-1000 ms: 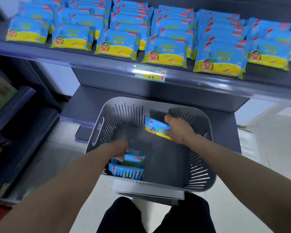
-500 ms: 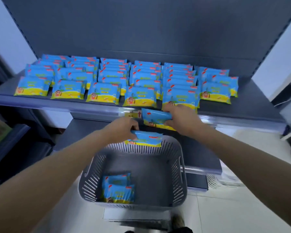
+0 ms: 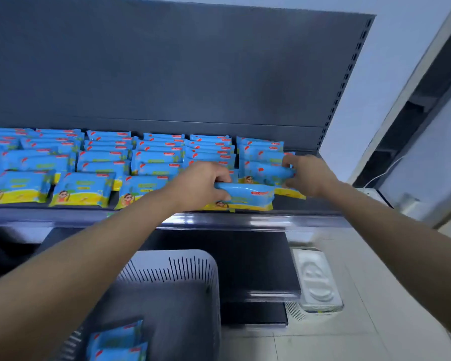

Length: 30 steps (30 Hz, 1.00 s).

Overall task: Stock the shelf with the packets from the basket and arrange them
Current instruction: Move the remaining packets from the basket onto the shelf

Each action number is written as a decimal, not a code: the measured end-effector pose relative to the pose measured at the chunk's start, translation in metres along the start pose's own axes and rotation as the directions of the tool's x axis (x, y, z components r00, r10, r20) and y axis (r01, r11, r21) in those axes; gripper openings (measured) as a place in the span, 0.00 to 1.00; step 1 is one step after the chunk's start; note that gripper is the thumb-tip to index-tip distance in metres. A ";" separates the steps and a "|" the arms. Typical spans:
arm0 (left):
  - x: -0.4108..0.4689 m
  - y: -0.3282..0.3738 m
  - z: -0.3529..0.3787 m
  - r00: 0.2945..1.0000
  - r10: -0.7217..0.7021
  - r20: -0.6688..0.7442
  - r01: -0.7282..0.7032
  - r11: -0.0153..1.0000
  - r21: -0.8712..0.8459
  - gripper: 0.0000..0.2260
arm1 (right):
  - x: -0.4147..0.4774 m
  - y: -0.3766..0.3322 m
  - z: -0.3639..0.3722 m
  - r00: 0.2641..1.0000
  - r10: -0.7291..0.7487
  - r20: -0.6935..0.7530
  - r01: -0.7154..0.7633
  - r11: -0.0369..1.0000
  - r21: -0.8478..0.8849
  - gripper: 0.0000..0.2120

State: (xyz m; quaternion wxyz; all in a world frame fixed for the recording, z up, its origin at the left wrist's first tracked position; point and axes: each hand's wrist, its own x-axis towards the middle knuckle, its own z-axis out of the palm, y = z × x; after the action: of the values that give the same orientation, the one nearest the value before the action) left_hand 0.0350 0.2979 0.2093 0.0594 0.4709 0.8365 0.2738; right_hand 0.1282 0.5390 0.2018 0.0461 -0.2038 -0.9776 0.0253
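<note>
Rows of blue and yellow packets point(image 3: 81, 188) cover the dark shelf point(image 3: 305, 204). My left hand point(image 3: 201, 186) grips one packet point(image 3: 248, 198) at the shelf's front edge, right of the front row. My right hand point(image 3: 307, 175) holds another packet point(image 3: 266, 174) just behind it, in the rightmost column. Below, the grey slotted basket point(image 3: 188, 272) stands in front of me with a few packets point(image 3: 117, 342) left in its near corner.
The shelf's right end past my right hand is bare. A lower dark shelf point(image 3: 245, 259) sits under the stocked one. A white moulded object point(image 3: 315, 280) lies on the tiled floor at the right. A wall and a dark frame stand at the far right.
Both hands have lifted from above the basket to the shelf, each carrying its packet to the right end of the rows. The view has tilted upward.
</note>
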 end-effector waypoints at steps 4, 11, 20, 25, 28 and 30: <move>0.025 0.011 0.017 1.000 -0.023 0.016 0.023 1.000 0.015 0.07 | 0.023 0.027 0.025 0.994 -0.015 0.111 0.008 0.998 0.058 0.21; 0.060 0.013 0.039 0.993 -0.119 0.022 0.120 0.992 -0.046 0.06 | 0.079 0.045 0.044 0.984 -0.160 0.075 0.159 0.987 0.022 0.23; 0.108 0.015 0.061 0.988 -0.151 0.041 0.149 0.987 0.056 0.07 | 0.125 0.051 0.048 0.983 -0.183 0.032 0.182 0.983 0.033 0.28; 0.139 0.010 0.082 0.987 -0.162 0.021 0.156 0.974 0.163 0.10 | 0.126 0.067 0.049 0.986 -0.168 0.024 0.163 0.978 0.130 0.26; 0.155 0.004 0.091 0.988 -0.155 -0.008 0.152 0.954 0.260 0.17 | 0.123 0.079 0.048 0.985 -0.170 -0.031 0.172 0.969 0.178 0.20; 0.163 0.000 0.095 0.991 -0.131 -0.014 0.127 0.922 0.366 0.19 | 0.119 0.083 0.045 0.985 -0.138 -0.099 0.157 0.965 0.209 0.17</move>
State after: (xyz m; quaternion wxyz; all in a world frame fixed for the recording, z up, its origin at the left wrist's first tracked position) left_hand -0.0201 0.4699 0.1552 -0.0069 0.4193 0.9016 0.1060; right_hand 0.0480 0.6611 0.1613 0.1104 -0.1251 -0.9788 0.1192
